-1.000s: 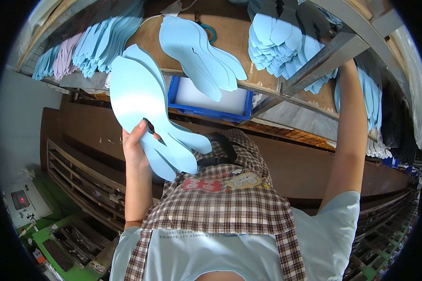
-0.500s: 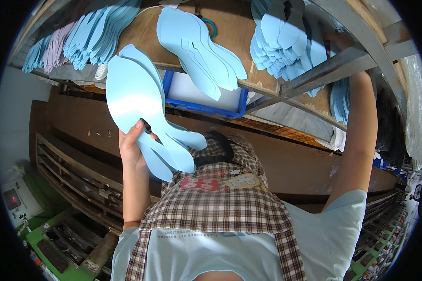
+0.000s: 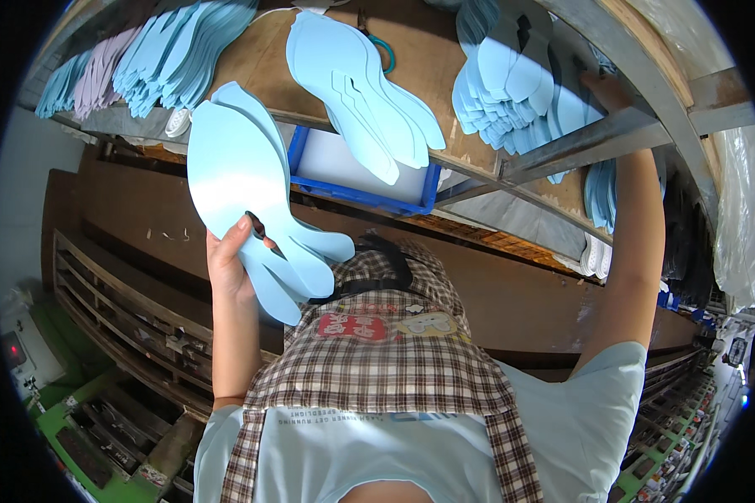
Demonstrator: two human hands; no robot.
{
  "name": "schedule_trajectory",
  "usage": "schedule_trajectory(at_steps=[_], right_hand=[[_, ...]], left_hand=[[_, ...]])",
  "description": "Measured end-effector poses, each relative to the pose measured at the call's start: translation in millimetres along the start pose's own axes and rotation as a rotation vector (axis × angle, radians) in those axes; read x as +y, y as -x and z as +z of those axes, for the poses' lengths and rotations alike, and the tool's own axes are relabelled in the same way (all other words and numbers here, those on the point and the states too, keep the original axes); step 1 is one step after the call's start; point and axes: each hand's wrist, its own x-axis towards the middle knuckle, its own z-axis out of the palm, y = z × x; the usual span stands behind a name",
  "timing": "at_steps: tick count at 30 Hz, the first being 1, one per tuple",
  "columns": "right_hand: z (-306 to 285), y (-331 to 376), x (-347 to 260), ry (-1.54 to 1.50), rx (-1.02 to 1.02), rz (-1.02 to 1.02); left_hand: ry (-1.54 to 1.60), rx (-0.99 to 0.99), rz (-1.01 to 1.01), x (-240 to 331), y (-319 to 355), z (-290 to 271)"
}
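My left hand (image 3: 226, 267) is raised and shut on a fanned bunch of light blue foam insoles (image 3: 235, 176), gripping them at the narrow heel ends. My right arm stretches up to the wooden shelf (image 3: 432, 80), where my right hand (image 3: 604, 88) rests against a dense stack of light blue insoles (image 3: 512, 84). A metal shelf rail (image 3: 579, 147) partly hides that hand, so its grip is unclear. A loose pile of the same insoles (image 3: 352, 80) lies in the middle of the shelf, between both hands.
More blue insole stacks (image 3: 176, 46) and some pale pink ones (image 3: 101, 71) line the shelf's left part. Teal-handled scissors (image 3: 384, 52) lie beside the middle pile. A blue tray (image 3: 361, 197) sits under the shelf. Green machinery (image 3: 54, 423) stands low left. I wear a checked apron (image 3: 377, 352).
My left hand keeps the insole bunch raised, shifted slightly. My right hand has reached further along the shelf to the right-hand stack.
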Motion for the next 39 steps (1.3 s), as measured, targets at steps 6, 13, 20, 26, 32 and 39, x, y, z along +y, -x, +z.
schedule_trajectory(at_steps=[6, 13, 20, 26, 32, 39], right_hand=[[-6, 5, 8, -0.504, 0.007, -0.008], [-15, 30, -4, -0.807, 0.104, 0.078], [-78, 68, -14, -1.114, 0.162, 0.212], [-115, 148, -52, -1.316, 0.166, 0.391], [-124, 251, -95, -1.514, 0.158, 0.572], [-131, 370, -115, -1.472, 0.157, 0.365]], left_hand=[[0.001, 0.036, 0.014, 2, 0, -5], [-0.002, 0.004, 0.023, 3, -3, -4], [0.023, -0.02, -0.018, 4, -2, 4], [-0.013, -0.145, -0.064, 8, -7, 9], [-0.019, -0.246, -0.144, 14, -15, 18], [-0.029, -0.195, -0.192, 37, -49, 14]])
